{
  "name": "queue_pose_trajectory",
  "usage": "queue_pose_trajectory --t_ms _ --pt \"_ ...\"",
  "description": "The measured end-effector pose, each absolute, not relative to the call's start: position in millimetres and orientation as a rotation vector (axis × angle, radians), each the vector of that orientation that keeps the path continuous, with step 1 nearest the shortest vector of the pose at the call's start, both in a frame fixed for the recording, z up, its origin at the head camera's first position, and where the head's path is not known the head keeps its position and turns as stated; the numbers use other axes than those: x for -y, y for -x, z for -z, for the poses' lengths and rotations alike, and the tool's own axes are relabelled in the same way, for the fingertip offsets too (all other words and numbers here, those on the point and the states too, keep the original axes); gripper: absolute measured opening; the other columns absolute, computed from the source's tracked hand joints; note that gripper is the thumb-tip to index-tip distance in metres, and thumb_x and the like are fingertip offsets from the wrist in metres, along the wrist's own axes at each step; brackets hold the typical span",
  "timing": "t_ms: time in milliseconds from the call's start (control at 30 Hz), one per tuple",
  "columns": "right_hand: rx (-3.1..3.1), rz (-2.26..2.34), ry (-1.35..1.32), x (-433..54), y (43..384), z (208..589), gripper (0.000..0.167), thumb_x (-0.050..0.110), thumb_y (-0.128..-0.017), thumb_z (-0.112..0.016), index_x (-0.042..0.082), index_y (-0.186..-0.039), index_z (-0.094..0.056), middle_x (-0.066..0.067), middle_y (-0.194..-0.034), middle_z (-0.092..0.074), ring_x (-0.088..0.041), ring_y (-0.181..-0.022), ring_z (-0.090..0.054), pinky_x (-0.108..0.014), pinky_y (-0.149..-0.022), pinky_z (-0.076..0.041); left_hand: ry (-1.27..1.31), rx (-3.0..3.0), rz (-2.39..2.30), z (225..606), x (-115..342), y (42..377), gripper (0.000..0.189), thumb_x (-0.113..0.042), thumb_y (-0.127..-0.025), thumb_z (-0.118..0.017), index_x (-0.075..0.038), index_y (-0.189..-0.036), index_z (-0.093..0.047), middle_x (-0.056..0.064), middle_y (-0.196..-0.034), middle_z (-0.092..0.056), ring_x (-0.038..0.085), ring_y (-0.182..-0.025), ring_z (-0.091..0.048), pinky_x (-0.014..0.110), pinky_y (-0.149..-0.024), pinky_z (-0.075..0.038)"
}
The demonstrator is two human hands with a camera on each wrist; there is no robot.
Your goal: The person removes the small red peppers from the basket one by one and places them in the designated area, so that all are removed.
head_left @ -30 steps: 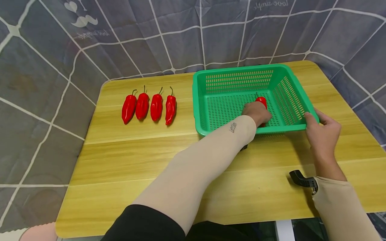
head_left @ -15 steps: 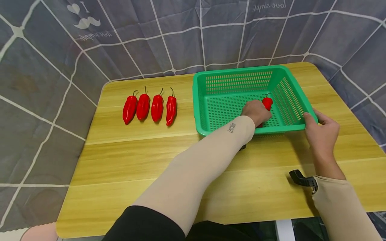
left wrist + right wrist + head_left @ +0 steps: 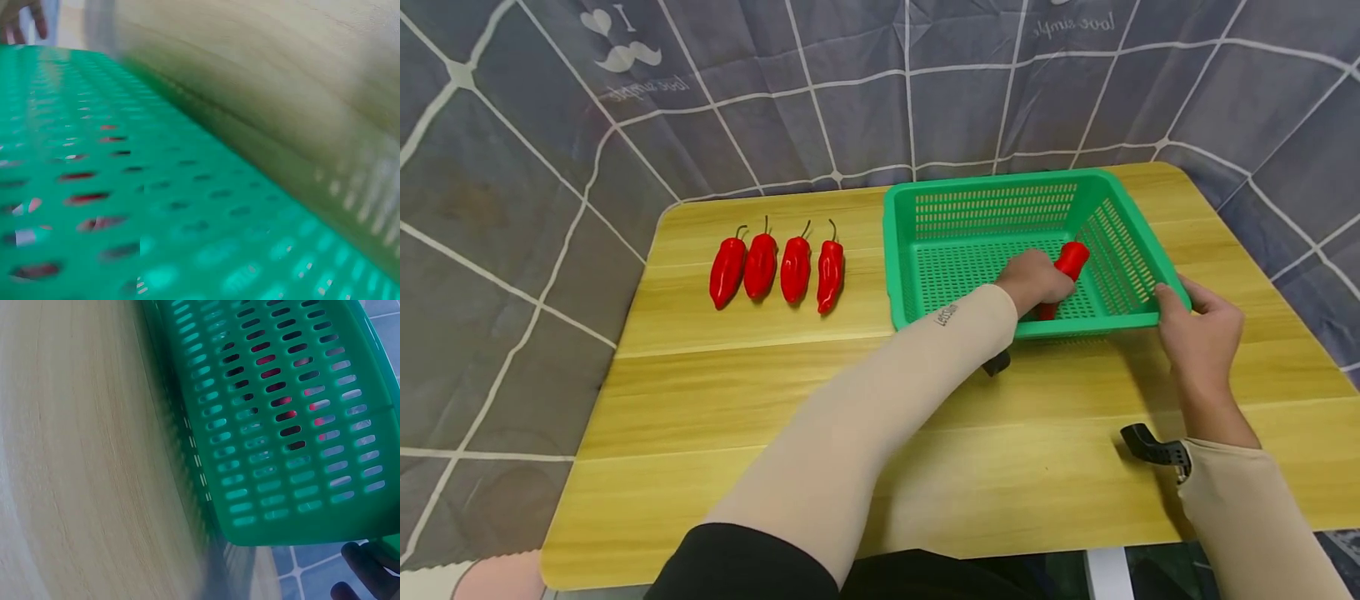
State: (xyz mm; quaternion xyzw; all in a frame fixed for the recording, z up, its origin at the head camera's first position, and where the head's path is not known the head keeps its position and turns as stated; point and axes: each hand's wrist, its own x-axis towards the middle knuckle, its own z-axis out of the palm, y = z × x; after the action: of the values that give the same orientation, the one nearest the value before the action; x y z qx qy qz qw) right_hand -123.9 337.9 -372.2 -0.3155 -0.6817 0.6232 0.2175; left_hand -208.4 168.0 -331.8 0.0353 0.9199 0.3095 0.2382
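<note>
My left hand (image 3: 1035, 277) reaches into the green plastic basket (image 3: 992, 177) and grips a red pepper (image 3: 1072, 257) near the basket's front right. The pepper slants, its upper end leaning right; more red shows below the hand. The hand covers its middle. My right hand (image 3: 1204, 332) holds the basket's front right corner, thumb over the rim and fingers outside. In the right wrist view, dark fingers (image 3: 369, 572) lie by the basket corner, and red shows through the slots. The left wrist view shows the perforated wall (image 3: 156, 187) up close, blurred.
Several glossy red peppers (image 3: 795, 268) lie in a row left of the basket, stems pointing away. The wooden table (image 3: 737, 433) meets a grey gridded cloth (image 3: 955, 108) at its back and left. Black wrist straps (image 3: 1153, 447) stick out below the sleeves.
The pepper in the basket has tipped, its stem end swinging right and toward me. My left hand has shifted slightly left. My right hand keeps its hold on the corner.
</note>
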Motion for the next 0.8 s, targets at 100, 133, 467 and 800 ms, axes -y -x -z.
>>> queue_pose_trajectory --t_ms 100,133,467,800 --pt "1.910 -1.721 0.872 -339 122 374 0.042 0.016 -0.090 -0.074 0.003 -0.129 -0.066 0.002 -0.108 -0.065 -0.003 -0.085 -0.062 -0.008 -0.068 -0.049 -0.101 -2.492 -0.896 327 -164 212 0.028 -0.031 -0.092 -0.072 -0.011 -0.108 -0.061 0.002 -0.088 -0.064 0.016 -0.070 -0.067 0.027 -0.062 -0.054" --pt "1.916 -1.717 0.872 -339 122 374 0.042 0.017 -0.090 -0.073 0.003 -0.129 -0.066 0.003 -0.106 -0.065 -0.002 -0.083 -0.062 -0.008 -0.067 -0.049 -0.096 -2.469 -0.930 326 -161 213 0.028 -0.030 -0.092 -0.072 -0.010 -0.108 -0.060 0.002 -0.089 -0.064 0.017 -0.069 -0.067 0.028 -0.064 -0.056" --pt "2.021 -1.600 0.877 -339 122 374 0.041 0.020 -0.091 -0.072 0.005 -0.129 -0.067 0.009 -0.098 -0.067 0.001 -0.080 -0.062 -0.008 -0.067 -0.048 -0.093 -2.167 -1.367 299 -117 228 0.019 -0.017 -0.094 -0.070 -0.001 -0.098 -0.063 0.006 -0.085 -0.067 0.018 -0.066 -0.070 0.029 -0.062 -0.059" --pt "2.114 -1.523 0.884 -339 124 371 0.043 0.025 -0.093 -0.070 0.007 -0.132 -0.066 0.008 -0.105 -0.067 0.001 -0.084 -0.061 -0.009 -0.070 -0.047 -0.168 -2.044 -1.615 269 -57 248 0.036 -0.012 -0.094 -0.069 -0.004 -0.128 -0.061 0.005 -0.108 -0.066 0.017 -0.084 -0.071 0.027 -0.072 -0.059"
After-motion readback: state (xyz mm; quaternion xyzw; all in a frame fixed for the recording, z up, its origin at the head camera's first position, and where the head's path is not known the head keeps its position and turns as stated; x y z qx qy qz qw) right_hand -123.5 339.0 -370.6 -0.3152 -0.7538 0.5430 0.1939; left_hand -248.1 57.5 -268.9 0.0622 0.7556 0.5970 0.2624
